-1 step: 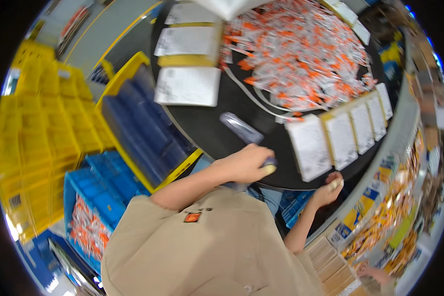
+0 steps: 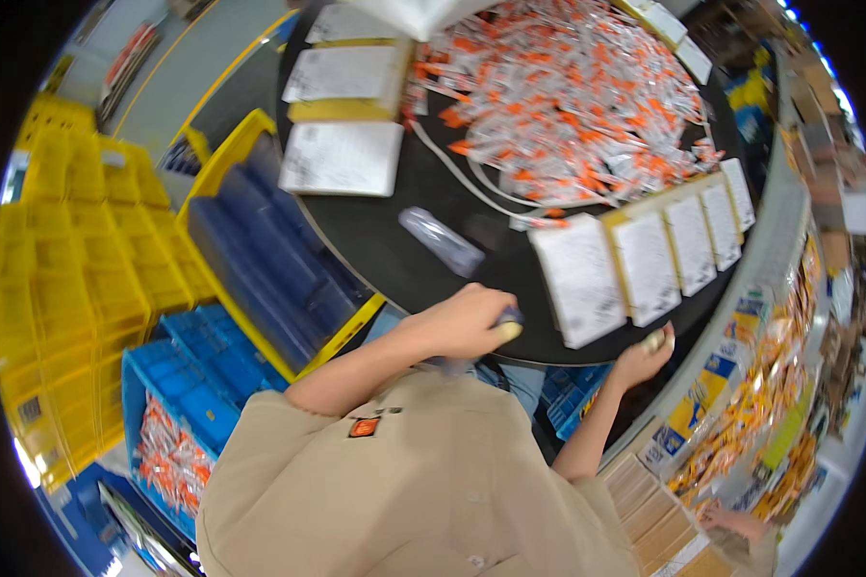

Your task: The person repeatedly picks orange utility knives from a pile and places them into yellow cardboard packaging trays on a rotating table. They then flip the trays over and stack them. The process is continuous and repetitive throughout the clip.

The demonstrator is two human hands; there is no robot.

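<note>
My left hand is closed at the near edge of the round black table. A dark bluish piece shows at its fingers, and a blurred greyish shape hangs below; I cannot make out what it grips. The thumb tip has a pale yellow cover. Beyond it a clear plastic packet lies on the table. My right hand is just off the table's near right edge, fingers curled, with pale covers on the tips. Whether anything small is in it does not show. Nearest to it is a white printed sheet on a yellow holder.
Small clear-and-orange packets lie heaped behind a white curved tube. A yellow crate with dark blue lining leans at the left, beside blue bins and stacked yellow crates. Another person's hand shows at lower right.
The view has shifted, so the table and its contents sit further left. My right hand has moved slightly away to the right, fingertips now turned up. My left hand stays closed.
</note>
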